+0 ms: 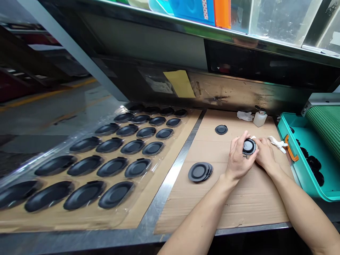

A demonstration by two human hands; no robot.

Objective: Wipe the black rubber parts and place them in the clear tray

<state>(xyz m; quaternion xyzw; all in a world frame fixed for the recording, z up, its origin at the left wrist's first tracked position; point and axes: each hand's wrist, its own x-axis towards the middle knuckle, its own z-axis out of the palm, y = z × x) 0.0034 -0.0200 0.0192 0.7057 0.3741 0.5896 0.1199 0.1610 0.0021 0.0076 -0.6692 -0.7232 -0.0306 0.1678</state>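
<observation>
A round black plastic part (249, 146) is gripped in my left hand (237, 156), its ringed face turned up toward me. My right hand (263, 151) is closed against the right edge of that part, fingers curled. A scrap of white shows between the hands, and what the right fingers pinch is hidden. To the left on the cardboard (212, 209) lies a small stack of black discs (199, 172). One more black disc (221, 129) lies farther back.
At left, a clear plastic tray (124, 212) bears rows of black parts (116, 195). A teal bin (325, 193) with black pieces (314, 163) stands at right, beside a green belt (325, 122). A pump bottle (260, 117) and white cloths (278, 144) sit nearby.
</observation>
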